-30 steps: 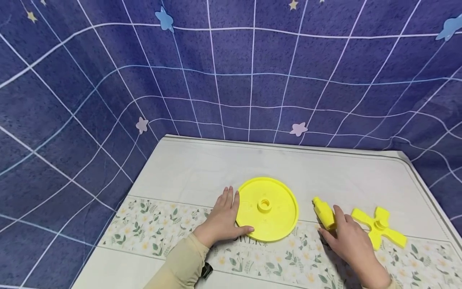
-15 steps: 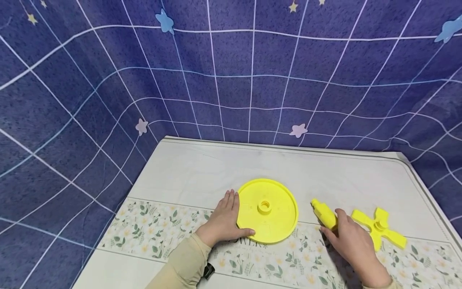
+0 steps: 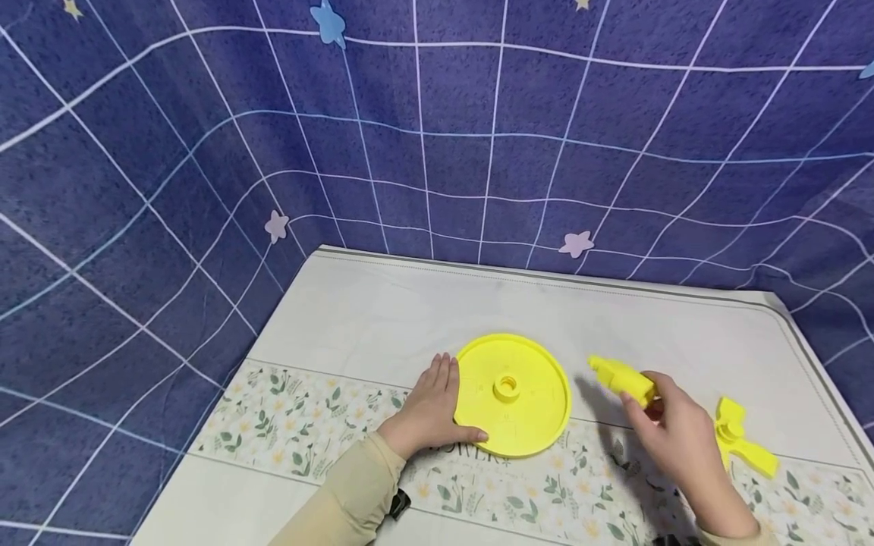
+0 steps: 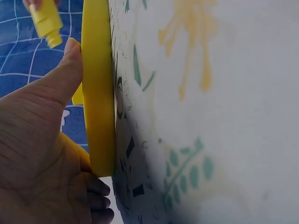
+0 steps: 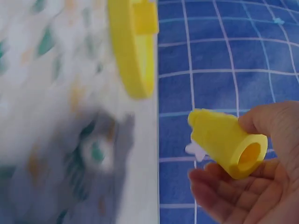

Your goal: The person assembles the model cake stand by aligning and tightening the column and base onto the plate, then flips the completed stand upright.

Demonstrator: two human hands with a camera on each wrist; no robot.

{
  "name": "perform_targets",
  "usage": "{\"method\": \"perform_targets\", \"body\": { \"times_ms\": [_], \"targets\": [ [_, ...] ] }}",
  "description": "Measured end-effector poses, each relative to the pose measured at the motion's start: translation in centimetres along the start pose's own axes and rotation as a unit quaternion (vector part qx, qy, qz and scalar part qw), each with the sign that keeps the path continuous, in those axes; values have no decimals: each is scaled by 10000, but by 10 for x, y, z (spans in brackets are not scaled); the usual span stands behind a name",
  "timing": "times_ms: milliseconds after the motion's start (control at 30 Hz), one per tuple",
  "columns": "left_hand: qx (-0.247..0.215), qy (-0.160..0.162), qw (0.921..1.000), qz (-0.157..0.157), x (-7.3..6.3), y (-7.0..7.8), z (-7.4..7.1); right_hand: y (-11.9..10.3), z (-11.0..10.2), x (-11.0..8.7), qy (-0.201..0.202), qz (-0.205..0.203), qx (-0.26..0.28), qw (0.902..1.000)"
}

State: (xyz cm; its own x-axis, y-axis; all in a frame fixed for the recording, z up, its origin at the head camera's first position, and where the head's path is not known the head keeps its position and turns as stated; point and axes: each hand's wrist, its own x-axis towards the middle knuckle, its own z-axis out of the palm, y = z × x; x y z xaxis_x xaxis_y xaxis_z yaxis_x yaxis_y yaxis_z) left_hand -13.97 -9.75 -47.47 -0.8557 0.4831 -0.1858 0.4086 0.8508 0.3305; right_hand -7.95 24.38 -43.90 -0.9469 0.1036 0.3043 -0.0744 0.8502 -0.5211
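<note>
A round yellow disc with a raised rim (image 3: 529, 425) and a hollow central socket (image 3: 507, 388) lies flat on the table. My left hand (image 3: 430, 409) rests against its left edge, fingers straight and thumb along the near rim. In the left wrist view the thumb touches the disc's side (image 4: 98, 93). My right hand (image 3: 686, 432) pinches a yellow hollow post (image 3: 623, 379) between thumb and fingers, held above the table. The post's narrow stepped end points left towards the disc; its wide end shows an opening in the right wrist view (image 5: 250, 157).
Right of my right hand lies a yellow cross-shaped piece (image 3: 730, 431) with a short central stub, partly hidden by that hand. A white cloth with a flower band (image 3: 328, 311) covers the table. Blue gridded curtains (image 3: 451, 152) stand behind and at the left.
My right hand has lifted the post off the cloth, and its shadow has spread below. My left hand stays at the disc. The head view has shifted slightly.
</note>
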Motion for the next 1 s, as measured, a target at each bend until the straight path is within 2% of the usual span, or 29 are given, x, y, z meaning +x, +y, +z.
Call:
{"method": "perform_targets", "body": {
  "times_ms": [100,233,333,633,867,1000],
  "targets": [
    [-28,-10,10000,-20,0,1,-2,-11,3,5,-140,-151,583,9981],
    [29,-63,10000,-18,0,1,-4,-27,9,12,-581,-252,1332,9891],
    [136,-108,9998,-15,1,1,-3,-38,15,18,-864,-501,1559,9827],
    [114,-152,9998,-3,-2,3,-3,-63,33,34,-1380,-1471,1285,9710],
    [113,-190,9997,-59,-2,4,-3,-73,38,39,-1433,-1942,986,9654],
    [175,-220,9995,-134,-1,3,-2,-82,38,43,-1568,-2398,698,9555]
  ]
}}
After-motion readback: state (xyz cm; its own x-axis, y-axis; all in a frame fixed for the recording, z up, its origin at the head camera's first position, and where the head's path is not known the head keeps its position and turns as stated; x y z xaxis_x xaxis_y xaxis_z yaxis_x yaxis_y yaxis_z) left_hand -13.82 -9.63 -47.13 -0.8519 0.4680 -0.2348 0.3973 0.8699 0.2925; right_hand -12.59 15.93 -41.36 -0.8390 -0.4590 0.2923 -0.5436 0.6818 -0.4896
